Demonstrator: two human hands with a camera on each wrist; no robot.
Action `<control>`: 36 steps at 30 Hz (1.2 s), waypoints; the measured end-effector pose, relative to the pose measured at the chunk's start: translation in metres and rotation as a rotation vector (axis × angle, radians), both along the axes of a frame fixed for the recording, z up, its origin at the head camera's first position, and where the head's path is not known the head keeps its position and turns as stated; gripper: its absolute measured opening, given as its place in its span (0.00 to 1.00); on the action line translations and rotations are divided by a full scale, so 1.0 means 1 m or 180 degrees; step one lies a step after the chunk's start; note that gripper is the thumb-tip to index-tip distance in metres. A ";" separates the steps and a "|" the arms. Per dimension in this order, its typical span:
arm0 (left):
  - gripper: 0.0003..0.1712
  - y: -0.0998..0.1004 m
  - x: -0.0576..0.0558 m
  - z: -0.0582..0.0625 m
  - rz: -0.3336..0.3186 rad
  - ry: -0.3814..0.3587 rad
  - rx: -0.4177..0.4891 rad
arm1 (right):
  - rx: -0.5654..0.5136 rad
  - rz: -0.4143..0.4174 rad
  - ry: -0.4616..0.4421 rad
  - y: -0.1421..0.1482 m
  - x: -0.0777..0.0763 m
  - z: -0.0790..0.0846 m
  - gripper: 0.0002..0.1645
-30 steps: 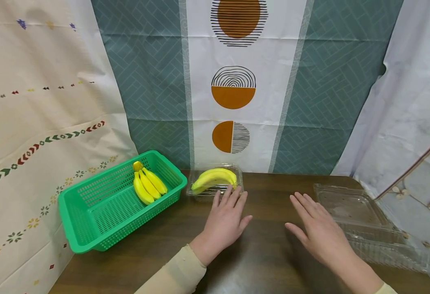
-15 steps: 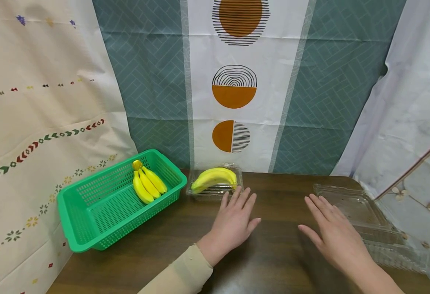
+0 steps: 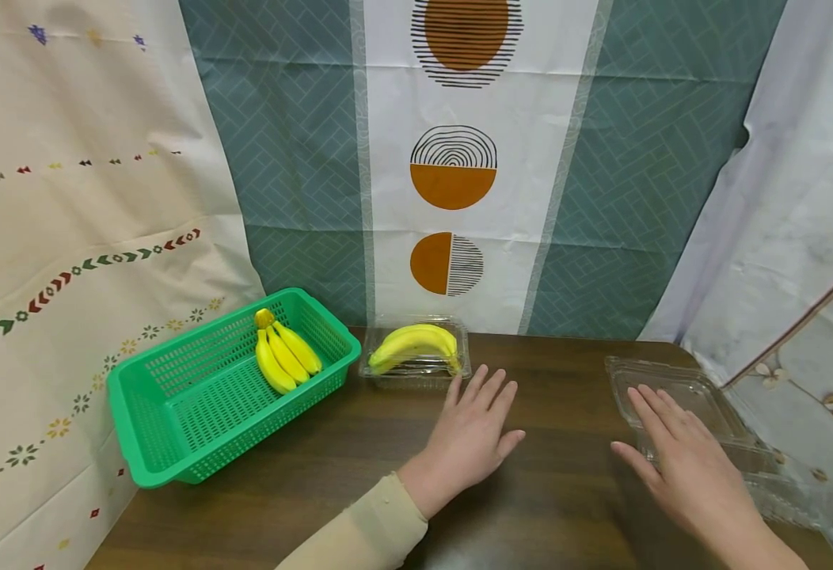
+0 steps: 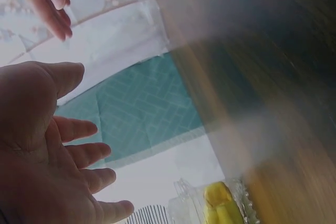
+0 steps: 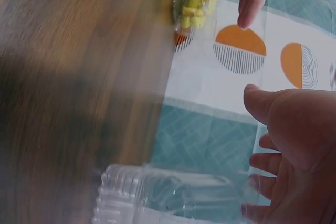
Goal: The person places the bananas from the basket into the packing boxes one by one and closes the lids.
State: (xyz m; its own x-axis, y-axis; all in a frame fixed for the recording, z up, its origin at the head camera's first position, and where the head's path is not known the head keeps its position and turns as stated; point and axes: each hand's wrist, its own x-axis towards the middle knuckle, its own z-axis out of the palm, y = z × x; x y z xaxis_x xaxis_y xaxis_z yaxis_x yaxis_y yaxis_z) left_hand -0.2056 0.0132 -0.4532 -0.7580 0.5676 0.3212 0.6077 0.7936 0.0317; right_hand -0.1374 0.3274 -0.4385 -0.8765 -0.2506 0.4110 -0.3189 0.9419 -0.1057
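Observation:
My left hand (image 3: 468, 439) hovers over the middle of the table, fingers spread and holding nothing. Just beyond its fingertips a clear plastic clamshell box (image 3: 416, 382) at the back holds bananas (image 3: 416, 342). Farther right, my right hand (image 3: 690, 467) is stretched out with straight fingers, in front of a second clear clamshell box (image 3: 705, 404) with its lid raised. In the head view the hand overlaps that box; whether they touch I cannot tell. The right wrist view has the box's ribbed wall (image 5: 118, 195) below the fingers.
A green plastic basket (image 3: 234, 459) stands at the left of the brown table (image 3: 552, 514), with a bunch of bananas (image 3: 284, 356) in its far right end. Patterned cloths (image 3: 302, 158) hang behind and on both sides.
Both hands have moved to the right, the right hand now reaching in front of the second clamshell box. The basket and both boxes have stayed in place.

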 end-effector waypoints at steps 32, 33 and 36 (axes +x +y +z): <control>0.41 0.047 0.009 0.004 -0.0278 -0.0108 -0.0070 | 0.0071 -0.0576 -0.0239 0.054 0.020 -0.005 0.53; 0.41 0.048 0.009 0.005 -0.0282 -0.0112 -0.0074 | 0.0074 -0.0588 -0.0254 0.055 0.021 -0.005 0.53; 0.41 0.053 0.010 0.005 -0.0293 -0.0109 -0.0093 | 0.0103 -0.0608 -0.0257 0.058 0.022 -0.007 0.53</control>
